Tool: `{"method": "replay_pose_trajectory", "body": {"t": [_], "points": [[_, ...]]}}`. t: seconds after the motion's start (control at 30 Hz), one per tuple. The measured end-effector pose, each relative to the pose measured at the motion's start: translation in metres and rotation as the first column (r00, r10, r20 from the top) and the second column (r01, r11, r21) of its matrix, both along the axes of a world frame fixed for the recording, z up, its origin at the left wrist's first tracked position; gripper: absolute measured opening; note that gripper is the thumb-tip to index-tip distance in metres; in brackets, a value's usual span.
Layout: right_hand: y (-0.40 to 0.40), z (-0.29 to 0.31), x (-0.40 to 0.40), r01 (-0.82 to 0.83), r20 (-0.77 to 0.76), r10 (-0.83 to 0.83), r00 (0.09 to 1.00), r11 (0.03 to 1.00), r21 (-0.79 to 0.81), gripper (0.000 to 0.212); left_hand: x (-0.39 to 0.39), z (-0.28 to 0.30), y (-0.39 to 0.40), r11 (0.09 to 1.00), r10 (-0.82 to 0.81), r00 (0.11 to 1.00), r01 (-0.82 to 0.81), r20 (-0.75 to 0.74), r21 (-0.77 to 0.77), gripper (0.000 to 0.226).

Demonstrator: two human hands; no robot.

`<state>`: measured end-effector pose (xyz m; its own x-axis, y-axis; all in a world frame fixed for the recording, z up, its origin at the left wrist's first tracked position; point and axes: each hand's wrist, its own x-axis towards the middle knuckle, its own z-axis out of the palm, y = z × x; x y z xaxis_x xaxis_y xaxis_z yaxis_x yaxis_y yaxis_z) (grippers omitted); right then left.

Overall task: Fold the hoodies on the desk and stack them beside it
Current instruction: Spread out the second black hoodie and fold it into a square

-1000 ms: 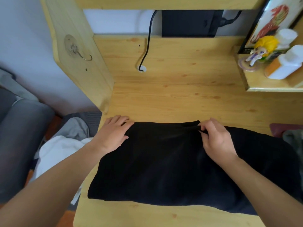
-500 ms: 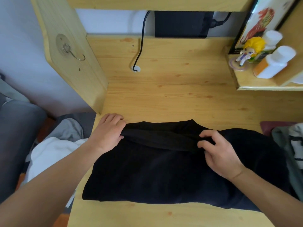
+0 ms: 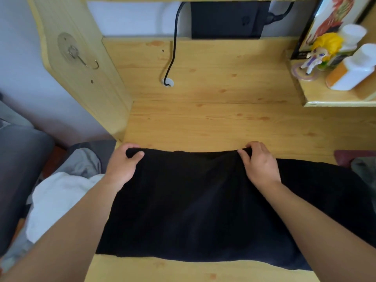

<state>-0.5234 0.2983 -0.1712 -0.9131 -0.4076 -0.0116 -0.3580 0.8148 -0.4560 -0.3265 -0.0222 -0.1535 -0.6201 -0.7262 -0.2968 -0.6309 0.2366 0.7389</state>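
Note:
A black hoodie [image 3: 195,204] lies folded flat across the front of the wooden desk [image 3: 213,119]. My left hand [image 3: 122,165] grips its far left corner, thumb on top and fingers curled over the edge. My right hand [image 3: 258,163] pinches the far edge further right in the same way. Both forearms lie over the cloth. The hoodie's right part spreads beyond my right arm.
White and grey garments [image 3: 59,192] are piled left of the desk, below its edge. More clothing [image 3: 360,163] lies at the desk's right edge. A raised shelf [image 3: 333,100] holds a figurine and white bottles. A black cable [image 3: 173,51] drops into a desk hole.
Both hands shifted from flat on the cloth to gripping the hoodie's far edge, and the loose fold seen half a second ago now lies flatter.

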Motion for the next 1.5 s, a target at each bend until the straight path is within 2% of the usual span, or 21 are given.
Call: {"method": "replay_pose_trajectory", "body": {"t": [0.07, 0.1, 0.27, 0.33, 0.4, 0.47, 0.53, 0.57, 0.63, 0.73, 0.8, 0.9, 1.0, 1.13, 1.23, 1.27, 1.37, 1.4, 1.47, 1.5], "points": [[0.005, -0.007, 0.001, -0.043, -0.12, 0.039, 0.992, 0.999, -0.026, 0.029, 0.004, -0.009, 0.004, 0.994, 0.021, 0.998, -0.028, -0.066, -0.108, 0.017], [0.006, -0.006, -0.002, -0.037, -0.126, 0.033, 0.991, 0.999, -0.035, 0.025, 0.006, -0.011, 0.004, 0.99, 0.009, 0.996, -0.022, -0.089, -0.141, 0.019], [-0.006, 0.01, -0.027, 0.085, 0.137, -0.095, 0.986, 0.994, 0.073, 0.025, 0.0, -0.014, 0.005, 0.939, -0.04, 0.999, 0.037, 0.0, -0.341, 0.022], [-0.01, 0.01, -0.029, 0.059, 0.093, -0.071, 0.993, 0.99, 0.131, 0.026, -0.004, -0.006, 0.018, 0.84, -0.063, 0.985, 0.14, 0.162, -0.524, 0.026], [-0.006, -0.002, -0.021, 0.015, -0.109, 0.005, 0.994, 0.984, 0.176, 0.022, -0.008, 0.005, 0.05, 0.668, -0.095, 0.955, 0.27, 0.281, -0.693, 0.038], [-0.002, -0.011, -0.007, 0.003, -0.248, 0.047, 0.968, 0.981, 0.196, 0.012, -0.01, 0.018, 0.108, 0.627, -0.273, 0.913, 0.409, 0.304, -0.664, 0.051], [-0.005, -0.008, -0.002, 0.031, -0.274, 0.031, 0.961, 0.975, 0.22, 0.006, -0.005, 0.017, 0.171, 0.611, -0.455, 0.815, 0.579, 0.36, -0.539, 0.06], [-0.006, -0.003, -0.003, 0.075, -0.268, -0.013, 0.963, 0.973, 0.22, 0.015, -0.001, 0.012, 0.196, 0.591, -0.501, 0.767, 0.641, 0.4, -0.489, 0.063], [-0.003, 0.014, 0.004, 0.1, -0.23, -0.049, 0.972, 0.971, 0.216, 0.044, 0.007, -0.004, 0.219, 0.576, -0.505, 0.72, 0.692, 0.476, -0.436, 0.065], [0.026, 0.053, 0.051, -0.025, -0.248, 0.073, 0.966, 0.981, 0.193, 0.055, 0.008, -0.016, 0.215, 0.639, -0.443, 0.725, 0.668, 0.527, -0.382, 0.063], [0.068, 0.059, 0.078, -0.008, -0.143, 0.054, 0.988, 0.954, 0.301, 0.059, 0.008, -0.013, 0.215, 0.652, -0.443, 0.71, 0.674, 0.547, -0.347, 0.063], [0.137, 0.032, 0.048, 0.11, 0.16, -0.198, 0.967, 0.892, 0.438, 0.074, 0.005, -0.008, 0.22, 0.671, -0.445, 0.691, 0.679, 0.57, -0.299, 0.062], [0.163, 0.01, 0.001, 0.096, 0.229, -0.215, 0.949, 0.893, 0.44, 0.07, 0.002, -0.003, 0.222, 0.678, -0.441, 0.669, 0.685, 0.599, -0.266, 0.063], [0.163, 0.001, 0.0, 0.078, 0.131, -0.14, 0.981, 0.917, 0.392, 0.067, -0.005, 0.011, 0.228, 0.702, -0.417, 0.673, 0.666, 0.611, -0.255, 0.064], [0.16, 0.001, 0.004, 0.134, 0.08, -0.174, 0.981, 0.923, 0.361, 0.063, -0.018, 0.038, 0.263, 0.644, -0.483, 0.747, 0.657, 0.458, -0.392, 0.062], [0.156, 0.008, 0.009, 0.174, 0.037, -0.197, 0.98, 0.925, 0.338, 0.061, -0.019, 0.041, 0.279, 0.624, -0.528, 0.744, 0.667, 0.41, -0.408, 0.062], [0.144, 0.04, 0.05, 0.272, -0.2, -0.251, 0.947, 0.958, 0.086, 0.044, -0.016, 0.019, 0.304, 0.612, -0.588, 0.695, 0.717, 0.414, -0.333, 0.065], [0.143, 0.049, 0.074, 0.288, -0.223, -0.283, 0.933, 0.958, -0.008, 0.038, -0.014, 0.01, 0.303, 0.618, -0.581, 0.686, 0.722, 0.438, -0.311, 0.066], [0.158, 0.055, 0.124, 0.451, -0.085, -0.463, 0.882, 0.883, -0.129, 0.038, -0.01, -0.001, 0.298, 0.615, -0.574, 0.686, 0.722, 0.447, -0.318, 0.066], [0.171, 0.053, 0.143, 0.602, 0.045, -0.603, 0.796, 0.784, -0.147, 0.042, -0.008, -0.003, 0.296, 0.606, -0.576, 0.686, 0.723, 0.443, -0.331, 0.066]]}}
